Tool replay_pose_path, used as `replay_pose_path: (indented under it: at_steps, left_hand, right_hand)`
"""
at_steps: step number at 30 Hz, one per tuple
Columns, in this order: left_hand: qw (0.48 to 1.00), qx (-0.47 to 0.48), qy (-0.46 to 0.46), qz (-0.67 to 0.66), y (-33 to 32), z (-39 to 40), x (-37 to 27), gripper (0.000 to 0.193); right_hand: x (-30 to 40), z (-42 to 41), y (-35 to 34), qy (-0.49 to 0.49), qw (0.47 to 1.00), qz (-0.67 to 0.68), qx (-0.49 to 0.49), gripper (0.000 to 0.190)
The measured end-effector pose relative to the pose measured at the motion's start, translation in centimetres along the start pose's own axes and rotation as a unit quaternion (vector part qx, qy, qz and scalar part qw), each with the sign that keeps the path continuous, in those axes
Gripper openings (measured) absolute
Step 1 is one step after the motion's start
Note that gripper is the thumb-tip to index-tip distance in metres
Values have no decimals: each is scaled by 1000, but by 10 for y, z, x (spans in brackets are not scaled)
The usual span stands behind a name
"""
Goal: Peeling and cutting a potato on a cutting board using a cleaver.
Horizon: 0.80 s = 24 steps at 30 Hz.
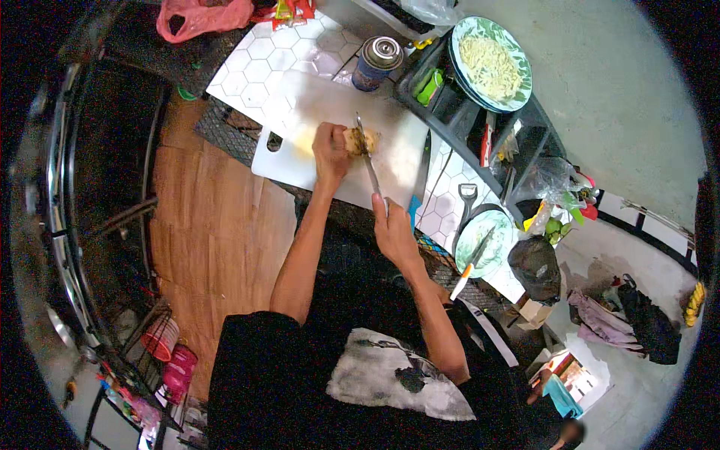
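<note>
My left hand (330,152) grips a piece of pale food (354,142) with brown patches, over the white cutting board (292,166). In my right hand (394,225) is the handle of a knife (371,171), its blade lying across the food at the side away from my left fingers. What kind of food it is, I cannot tell. A yellowish wet stain marks the board beside my left hand. Near the board's right edge lies a dark blade (426,160), and a peeler (467,194) rests further right on the hexagon-patterned surface.
A gas canister (368,70) stands behind the board. Plates with pale shreds (489,67) sit on a grey divided tray (450,124). An orange-and-white-handled knife (464,281) lies across a green-white plate (478,247) at right. Another person's arm (541,385) shows at lower right.
</note>
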<state>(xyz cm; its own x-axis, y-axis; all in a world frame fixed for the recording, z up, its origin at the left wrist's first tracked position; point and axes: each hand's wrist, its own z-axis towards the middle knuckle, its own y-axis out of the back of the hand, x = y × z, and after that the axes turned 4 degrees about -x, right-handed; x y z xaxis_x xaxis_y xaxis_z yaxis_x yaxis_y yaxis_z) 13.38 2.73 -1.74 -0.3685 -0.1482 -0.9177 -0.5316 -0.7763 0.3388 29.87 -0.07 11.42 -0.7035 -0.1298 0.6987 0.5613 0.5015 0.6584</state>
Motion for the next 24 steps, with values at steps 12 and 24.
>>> replay_pose_path:
  at_steps: [12, 24]
  left_hand:
    - [939, -133, -163, 272, -23, 69, -102, 32]
    - [994, -79, 71, -13, 12, 58, -70, 31]
  right_hand:
    - [13, 11, 9, -68, 996, 54, 34, 54]
    - [12, 11, 19, -99, 991, 16, 90, 54]
